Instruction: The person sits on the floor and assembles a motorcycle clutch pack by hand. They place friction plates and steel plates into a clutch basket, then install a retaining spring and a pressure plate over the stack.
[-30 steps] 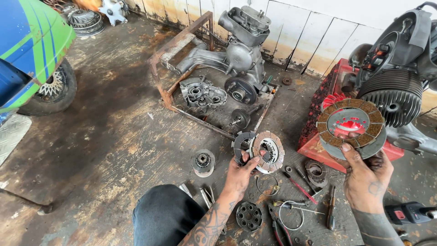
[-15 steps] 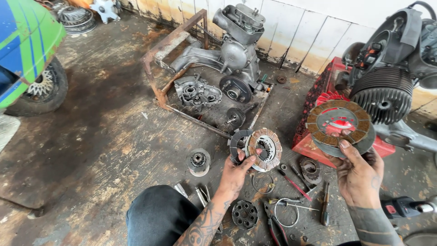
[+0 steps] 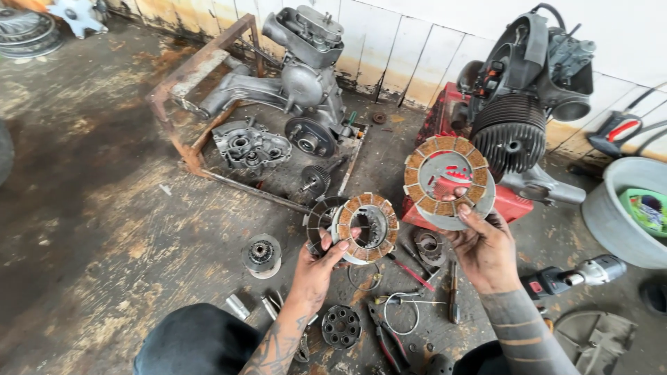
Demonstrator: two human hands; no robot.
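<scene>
My left hand (image 3: 316,267) grips a round clutch basket (image 3: 353,226) with brown friction pads around a grey centre, held low over the floor. My right hand (image 3: 483,246) holds up a stack of ring-shaped clutch plates (image 3: 448,182) with brown pads, thumb on the lower rim. The two parts are apart, the stack higher and to the right. Under my hands lie loose tools: a red-handled screwdriver (image 3: 410,269), pliers (image 3: 383,333), a wire ring (image 3: 401,312) and a small perforated disc (image 3: 341,326).
A dismantled engine (image 3: 302,69) and an open case half (image 3: 249,144) sit in a rusty frame (image 3: 182,104). A finned engine (image 3: 517,104) rests on a red box (image 3: 507,201). A grey basin (image 3: 618,215), a cordless drill (image 3: 573,276) and a hub part (image 3: 262,255) lie around.
The view has swung right, dropping the green vehicle out of sight. Both hands keep their parts; the right-hand stack has come lower and closer to the basket.
</scene>
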